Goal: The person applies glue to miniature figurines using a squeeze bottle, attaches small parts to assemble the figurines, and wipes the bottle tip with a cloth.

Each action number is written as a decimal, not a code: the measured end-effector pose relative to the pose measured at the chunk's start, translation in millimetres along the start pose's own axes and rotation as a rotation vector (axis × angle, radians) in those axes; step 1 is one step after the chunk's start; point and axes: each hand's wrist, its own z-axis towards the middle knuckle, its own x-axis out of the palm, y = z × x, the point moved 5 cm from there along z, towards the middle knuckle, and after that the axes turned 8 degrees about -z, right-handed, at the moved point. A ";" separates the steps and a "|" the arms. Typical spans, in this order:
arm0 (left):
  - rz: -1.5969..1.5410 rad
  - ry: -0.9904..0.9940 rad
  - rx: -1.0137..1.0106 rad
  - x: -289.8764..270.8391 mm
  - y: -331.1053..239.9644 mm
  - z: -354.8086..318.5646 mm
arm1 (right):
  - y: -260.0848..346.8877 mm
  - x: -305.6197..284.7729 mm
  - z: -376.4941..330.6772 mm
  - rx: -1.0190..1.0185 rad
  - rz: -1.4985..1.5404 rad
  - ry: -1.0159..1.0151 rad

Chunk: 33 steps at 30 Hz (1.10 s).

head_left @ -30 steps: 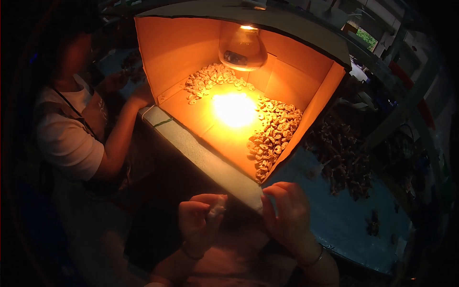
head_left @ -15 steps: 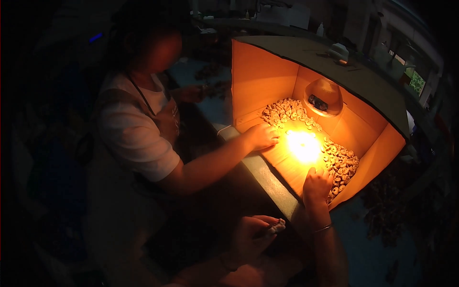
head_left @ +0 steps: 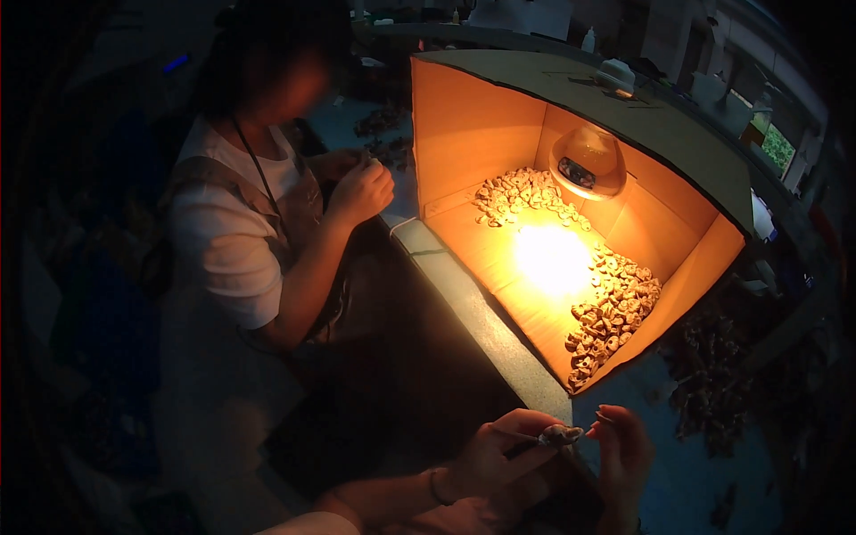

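Note:
My left hand [head_left: 499,455] pinches a small lumpy piece [head_left: 560,434], pale with brown patches, low in the picture in front of the cardboard box [head_left: 477,134]. Just right of it, my right hand [head_left: 624,446] is raised with its fingers curled together close to the piece. Something thin and pale seems to sit at those fingertips, too small to name. Inside the box, many similar small lumpy pieces [head_left: 615,312] lie in a curved heap under a glowing lamp [head_left: 588,165].
To the left, a co-worker in a white top holds both hands [head_left: 361,189] together near the chest. A light table edge [head_left: 481,330] runs along the box front. Dark clustered items [head_left: 713,374] lie on a bluish surface to the right.
My right hand has come out of the box, down to beside the piece in my left hand, which has shifted right. The co-worker's hand has left the box too. The view has moved slightly.

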 end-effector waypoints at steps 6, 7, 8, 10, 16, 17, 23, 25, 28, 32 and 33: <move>-0.387 0.072 -0.150 32.8 -0.1 -1.3 | 19.0 -33.7 -10.7 -0.265 -0.053 -0.070; -0.412 0.071 -0.169 38.2 3.0 -1.7 | 22.6 -37.6 -13.2 -0.374 -0.050 -0.065; -0.426 0.091 -0.192 43.1 5.8 -1.3 | 21.1 -41.5 -14.1 -0.355 -0.065 -0.089; -0.390 0.172 -0.155 52.3 7.0 2.5 | 22.8 -46.5 -17.4 -0.420 -0.066 -0.050; -0.413 0.199 -0.176 64.4 11.2 -4.9 | 19.5 -64.9 -27.9 -0.480 -0.121 -0.046; -0.410 0.201 -0.179 63.6 12.0 -5.3 | 20.4 -64.9 -27.9 -0.479 -0.118 -0.049; -0.404 0.260 -0.241 66.6 11.4 -4.9 | 27.7 -61.6 -27.5 -0.548 -0.132 0.051; -0.459 0.256 -0.263 68.0 13.8 -5.4 | 27.0 -61.4 -28.1 -0.570 -0.143 0.034; -0.499 0.231 -0.293 70.9 10.5 -6.1 | 29.9 -62.7 -27.9 -0.574 -0.142 0.047; -0.491 0.226 -0.289 68.4 13.2 -6.0 | 25.8 -60.3 -26.4 -0.590 -0.175 0.044; -0.488 0.217 -0.263 68.5 12.9 -6.3 | 26.5 -59.3 -27.3 -0.593 -0.152 0.055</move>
